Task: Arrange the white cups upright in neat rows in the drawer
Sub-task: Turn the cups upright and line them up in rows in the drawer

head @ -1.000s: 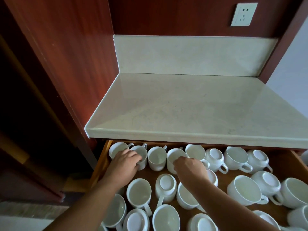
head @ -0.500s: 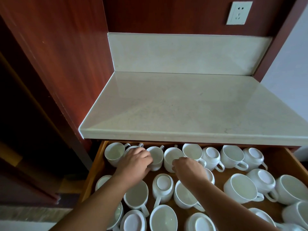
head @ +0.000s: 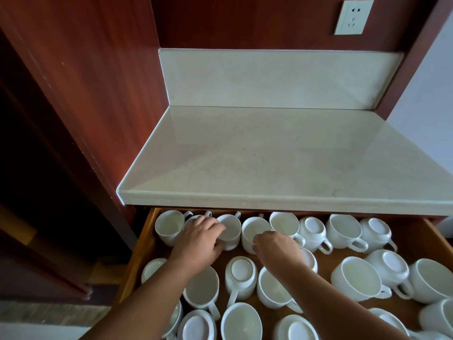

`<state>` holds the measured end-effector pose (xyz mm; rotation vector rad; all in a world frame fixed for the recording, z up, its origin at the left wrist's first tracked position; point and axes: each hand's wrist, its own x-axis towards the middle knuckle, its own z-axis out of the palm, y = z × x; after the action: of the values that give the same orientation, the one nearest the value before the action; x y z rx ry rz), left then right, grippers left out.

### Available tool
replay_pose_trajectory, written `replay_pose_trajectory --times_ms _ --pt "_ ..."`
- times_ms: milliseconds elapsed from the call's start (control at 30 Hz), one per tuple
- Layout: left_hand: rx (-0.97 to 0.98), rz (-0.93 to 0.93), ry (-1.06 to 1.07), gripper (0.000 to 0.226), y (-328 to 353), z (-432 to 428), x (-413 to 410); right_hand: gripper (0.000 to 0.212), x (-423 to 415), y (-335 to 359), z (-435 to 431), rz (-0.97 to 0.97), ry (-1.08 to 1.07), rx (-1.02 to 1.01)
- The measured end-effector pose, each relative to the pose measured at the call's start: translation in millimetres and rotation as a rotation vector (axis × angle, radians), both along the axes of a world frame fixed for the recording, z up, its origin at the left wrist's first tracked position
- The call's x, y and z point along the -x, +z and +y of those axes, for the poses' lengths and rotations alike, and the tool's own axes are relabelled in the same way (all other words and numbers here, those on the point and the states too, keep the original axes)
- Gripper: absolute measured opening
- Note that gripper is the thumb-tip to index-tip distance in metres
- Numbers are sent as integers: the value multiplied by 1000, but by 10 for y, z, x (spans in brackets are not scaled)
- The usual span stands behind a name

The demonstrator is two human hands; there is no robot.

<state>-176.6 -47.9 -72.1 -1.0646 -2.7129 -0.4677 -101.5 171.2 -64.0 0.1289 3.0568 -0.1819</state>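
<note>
Cups [head: 343, 231], glossy white, some inverted; left grip [head: 196, 241] clamps back-row cup [head: 232, 235], right grip [head: 277, 246] pinches neighbouring cup [head: 252, 231].

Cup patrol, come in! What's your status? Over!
Left hand grips third cup, back row. Right hand pinches fourth cup at the rim. Sixth cup upside down, others too. Nothing in the way.

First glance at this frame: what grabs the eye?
A wooden drawer crammed with white cups, some upright and some upside down, fills the bottom of the view. Both hands are at its back row: the left hand lies over cups near the left end, and the right hand pinches the rim of an upright cup beside it. A pale stone countertop overhangs the drawer.
</note>
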Motion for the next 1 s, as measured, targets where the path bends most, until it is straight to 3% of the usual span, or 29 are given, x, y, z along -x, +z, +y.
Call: replay_pose_trajectory --times_ms 100,333,533,867,933,1000 --pt "-95 -34 161 30 108 -244 -19 21 12 45 6 -10 0 15" --pt "111 -65 385 26 76 -822 137 21 19 98 -12 -30 -16 29" --pt "323 -66 313 27 163 -740 80 21 -5 103 -40 -45 -57 33" --pt "352 -58 273 28 109 -792 136 19 -13 89 -67 -52 -82 35" --pt "329 -45 278 33 85 -801 146 18 -23 77 -70 -40 -80 44" --pt "257 -50 284 23 84 -797 148 20 -44 95 -83 -28 -73 43"
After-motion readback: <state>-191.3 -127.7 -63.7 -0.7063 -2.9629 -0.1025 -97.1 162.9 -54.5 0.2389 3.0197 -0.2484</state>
